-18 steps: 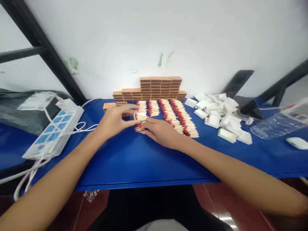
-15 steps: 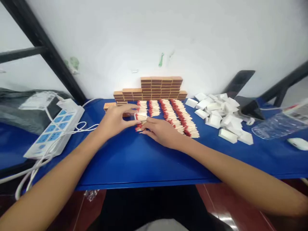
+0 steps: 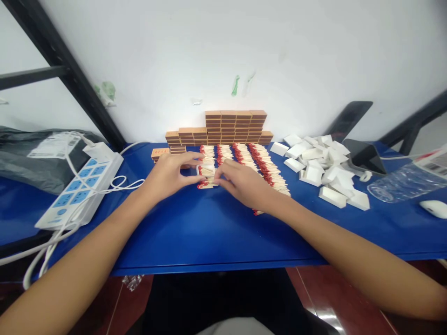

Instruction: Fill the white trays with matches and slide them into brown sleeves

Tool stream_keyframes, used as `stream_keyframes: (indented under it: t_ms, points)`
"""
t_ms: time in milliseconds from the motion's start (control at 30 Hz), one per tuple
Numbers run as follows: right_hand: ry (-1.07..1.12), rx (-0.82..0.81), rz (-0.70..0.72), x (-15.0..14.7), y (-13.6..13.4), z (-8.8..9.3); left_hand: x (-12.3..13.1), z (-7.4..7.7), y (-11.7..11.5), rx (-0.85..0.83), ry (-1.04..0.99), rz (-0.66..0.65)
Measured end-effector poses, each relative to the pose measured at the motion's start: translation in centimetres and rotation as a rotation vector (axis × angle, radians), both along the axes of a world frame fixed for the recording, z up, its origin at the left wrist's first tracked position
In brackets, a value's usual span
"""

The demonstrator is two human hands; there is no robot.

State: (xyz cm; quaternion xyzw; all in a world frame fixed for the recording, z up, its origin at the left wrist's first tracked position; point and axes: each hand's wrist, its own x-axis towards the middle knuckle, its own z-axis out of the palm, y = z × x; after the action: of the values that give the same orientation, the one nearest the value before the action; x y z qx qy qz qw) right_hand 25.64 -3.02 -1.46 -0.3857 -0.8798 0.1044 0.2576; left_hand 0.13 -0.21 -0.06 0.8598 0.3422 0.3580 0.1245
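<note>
Rows of red-tipped matches (image 3: 244, 160) lie on the blue table (image 3: 195, 232) in front of a stack of brown matchbox sleeves (image 3: 230, 126). My left hand (image 3: 171, 173) is curled beside the leftmost row, its thumb and fingers pinching a small white tray of matches (image 3: 205, 171). My right hand (image 3: 244, 184) rests on the matches just right of that tray, fingers bent and touching the sticks. A few loose matches (image 3: 257, 212) lie by my right wrist.
A heap of white inner trays (image 3: 321, 170) lies to the right. A white power strip (image 3: 82, 186) with cables sits at the left, beside a grey bag (image 3: 31, 160). A black stand (image 3: 363, 153), clear plastic (image 3: 401, 184) and a white mouse (image 3: 433, 208) are at the far right.
My right hand has moved slightly up and right onto the match rows. My left hand has stayed in place at the tray.
</note>
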Motion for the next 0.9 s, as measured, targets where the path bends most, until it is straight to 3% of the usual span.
stream_keyframes:
  t_ms: [167,600,900]
  points:
    - [0.043,0.095,-0.123,0.4,0.6,0.3,0.8,-0.3,-0.8,0.029,-0.008,-0.037]
    - [0.047,0.043,-0.036,1.3,1.1,0.6,1.0,-0.6,-0.8,0.059,-0.048,-0.059]
    - [0.198,0.134,-0.016,0.3,0.7,0.1,0.9,-0.2,-0.9,0.019,-0.066,-0.036]
